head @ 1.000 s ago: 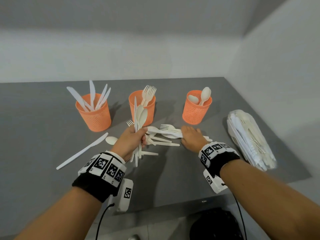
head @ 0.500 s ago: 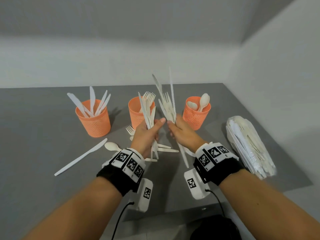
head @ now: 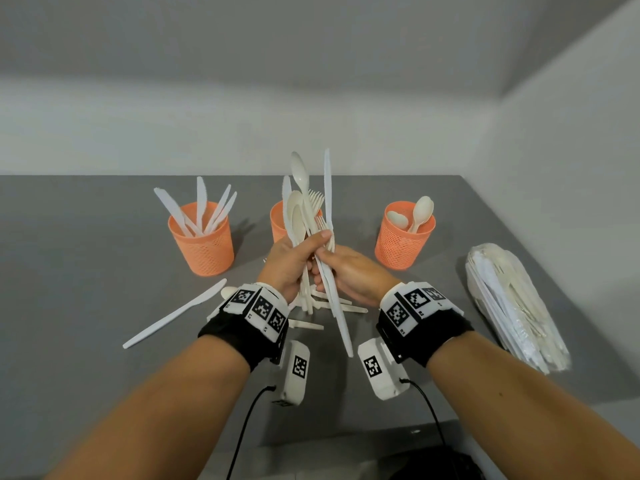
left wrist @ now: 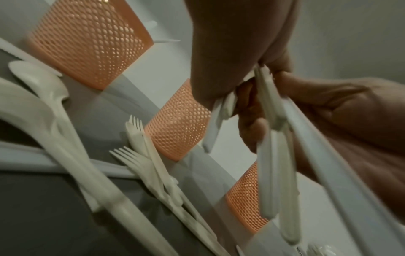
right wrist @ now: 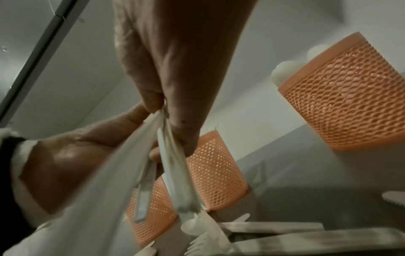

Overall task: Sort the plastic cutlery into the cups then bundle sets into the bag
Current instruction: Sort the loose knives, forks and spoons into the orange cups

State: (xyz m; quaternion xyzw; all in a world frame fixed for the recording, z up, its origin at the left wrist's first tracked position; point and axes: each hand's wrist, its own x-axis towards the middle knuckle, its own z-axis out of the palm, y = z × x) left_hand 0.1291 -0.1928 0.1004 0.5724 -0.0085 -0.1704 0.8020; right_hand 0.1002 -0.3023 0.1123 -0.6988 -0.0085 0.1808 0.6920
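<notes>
Both hands meet above the table's middle around one upright bundle of white cutlery (head: pixel 304 206): spoons, forks and knives. My left hand (head: pixel 310 249) grips it from the left and my right hand (head: pixel 325 270) from the right, with one long knife hanging low. In the left wrist view the handles (left wrist: pixel 271 155) hang below the left hand (left wrist: pixel 241 72). In the right wrist view the right hand (right wrist: pixel 173 110) pinches the handles (right wrist: pixel 175 173). Three orange mesh cups stand behind: the knife cup (head: pixel 202 244), the half-hidden middle cup (head: pixel 277 221) and the spoon cup (head: pixel 403 240).
A clear bag (head: pixel 512 303) full of cutlery lies at the right, near the wall. A loose knife (head: pixel 173 315) and a spoon (head: pixel 227 291) lie left of my left wrist. More loose pieces (head: pixel 343 306) lie under the hands. The table's front edge is close.
My right hand lifted cutlery off the table. Both hands rose and came together, joining their pieces into one upright bundle.
</notes>
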